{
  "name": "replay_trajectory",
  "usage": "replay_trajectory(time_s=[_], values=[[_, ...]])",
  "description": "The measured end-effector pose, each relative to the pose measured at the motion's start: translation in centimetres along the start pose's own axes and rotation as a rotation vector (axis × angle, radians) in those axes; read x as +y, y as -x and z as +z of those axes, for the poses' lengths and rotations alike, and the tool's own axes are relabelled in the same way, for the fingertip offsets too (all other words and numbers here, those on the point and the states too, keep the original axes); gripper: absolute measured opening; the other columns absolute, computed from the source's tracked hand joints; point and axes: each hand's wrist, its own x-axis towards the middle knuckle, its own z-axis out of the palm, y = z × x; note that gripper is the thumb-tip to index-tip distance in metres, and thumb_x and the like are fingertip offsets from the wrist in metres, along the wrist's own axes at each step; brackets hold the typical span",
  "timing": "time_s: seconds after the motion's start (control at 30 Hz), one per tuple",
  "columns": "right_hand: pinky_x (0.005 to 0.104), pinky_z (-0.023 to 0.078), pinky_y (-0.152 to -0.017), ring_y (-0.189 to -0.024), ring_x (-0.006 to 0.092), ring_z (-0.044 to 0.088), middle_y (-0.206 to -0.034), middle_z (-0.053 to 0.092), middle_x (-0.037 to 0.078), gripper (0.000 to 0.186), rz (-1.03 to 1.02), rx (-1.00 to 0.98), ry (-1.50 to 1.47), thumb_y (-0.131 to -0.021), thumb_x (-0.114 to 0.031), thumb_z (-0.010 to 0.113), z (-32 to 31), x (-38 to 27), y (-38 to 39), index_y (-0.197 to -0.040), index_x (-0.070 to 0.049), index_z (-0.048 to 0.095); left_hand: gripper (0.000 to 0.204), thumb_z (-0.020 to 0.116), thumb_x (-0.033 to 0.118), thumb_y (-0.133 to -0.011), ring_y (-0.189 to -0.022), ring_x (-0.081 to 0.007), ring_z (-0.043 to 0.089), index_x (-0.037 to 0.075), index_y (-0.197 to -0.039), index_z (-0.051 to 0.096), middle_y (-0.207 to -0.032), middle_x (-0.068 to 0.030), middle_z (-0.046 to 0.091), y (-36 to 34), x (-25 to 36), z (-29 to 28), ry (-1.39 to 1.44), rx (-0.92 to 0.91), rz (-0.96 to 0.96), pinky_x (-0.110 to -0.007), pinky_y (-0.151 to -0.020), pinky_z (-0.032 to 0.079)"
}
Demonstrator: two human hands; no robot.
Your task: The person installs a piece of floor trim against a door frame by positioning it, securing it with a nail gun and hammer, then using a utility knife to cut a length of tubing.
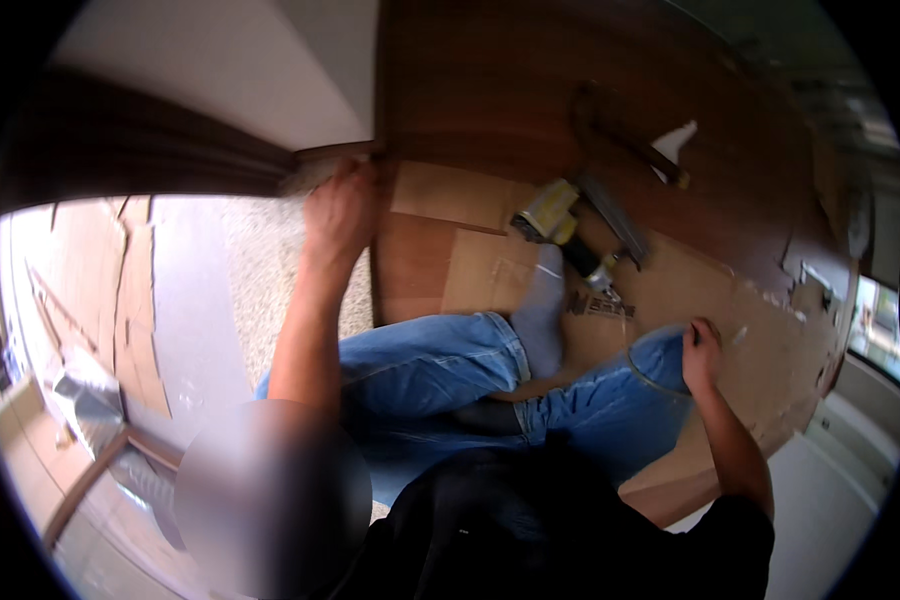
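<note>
Lighting uneven: floor covering [85,265] at far left overexposed, window [882,325] at right bright. Brown floor [490,80] dim; black shirt [570,520] nearly without detail. Left hand [340,212] slightly soft. Lower left: heavily blurred grey patch. Straight edges bend; corners black.

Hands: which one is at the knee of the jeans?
The right hand, at the bent right knee of the blue jeans; the left hand is stretched out to the dark trim.
</note>
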Motion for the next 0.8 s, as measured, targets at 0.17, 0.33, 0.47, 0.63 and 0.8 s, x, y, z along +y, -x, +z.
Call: replay_trajectory(time_s=[0.17, 0.33, 0.47, 0.63, 0.8], values=[[0.0466, 0.053, -0.094, -0.108, 0.0383, 0.065, -0.113, 0.071, 0.013, 0.018, 0.008, 0.053, -0.014, -0.093, -0.022, 0.068, -1.0, -1.7, -0.7, -0.103, -0.007, 0.072, 0.026, 0.054, 0.019, -0.101, -0.096, -0.0364, 0.074, 0.017, -0.114, 0.076, -0.103, -0.0142, 0.077, -0.8, -0.8, 0.4, 0.038, -0.027, 0.077, -0.049, -0.083, 0.058], [0.0489, 0.054, -0.092, -0.107, 0.0353, 0.066, -0.109, 0.072, 0.010, 0.016, 0.054, 0.137, -0.027, -0.090, -0.022, 0.067, -0.6, 0.5, 0.8, -0.099, -0.010, 0.074, 0.030, 0.054, 0.029, -0.104, -0.104, -0.0363, 0.073, 0.017, -0.122, 0.075, -0.109, -0.0162, 0.077, -0.8, 3.9, -0.7, 0.010, -0.102, 0.118, -0.049, -0.087, 0.057], [0.0457, 0.052, -0.098, -0.115, 0.0312, 0.064, -0.112, 0.073, 0.008, 0.021, 0.095, 0.064, -0.052, -0.092, -0.029, 0.064, -2.0, -1.4, -0.3, -0.099, -0.012, 0.076, 0.027, 0.062, 0.027, -0.103, -0.091, -0.0256, 0.075, 0.012, -0.123, 0.075, -0.105, -0.0140, 0.078, 0.6, 3.3, 0.0, 0.215, -0.079, 0.091, -0.040, -0.079, 0.057], [0.0456, 0.054, -0.095, -0.112, 0.0327, 0.066, -0.114, 0.073, 0.009, 0.021, 0.084, 0.158, -0.124, -0.092, -0.028, 0.067, -2.6, -0.5, 0.9, -0.102, -0.013, 0.077, 0.031, 0.069, 0.018, -0.103, -0.083, -0.0169, 0.071, -0.002, -0.127, 0.069, -0.105, -0.0121, 0.077, 3.8, 8.7, -2.9, 0.798, -0.039, 0.080, -0.031, -0.078, 0.059], [0.0346, 0.054, -0.088, -0.100, 0.0189, 0.069, -0.109, 0.074, 0.006, 0.018, 0.387, 0.316, -0.912, -0.101, -0.026, 0.066, -0.5, 2.2, 2.4, -0.110, -0.012, 0.074, 0.032, 0.060, 0.008, -0.106, -0.089, -0.0202, 0.075, -0.003, -0.137, 0.058, -0.117, -0.0184, 0.075, 9.7, 20.3, -3.9, 1.296, -0.208, 0.240, -0.032, -0.085, 0.060]])
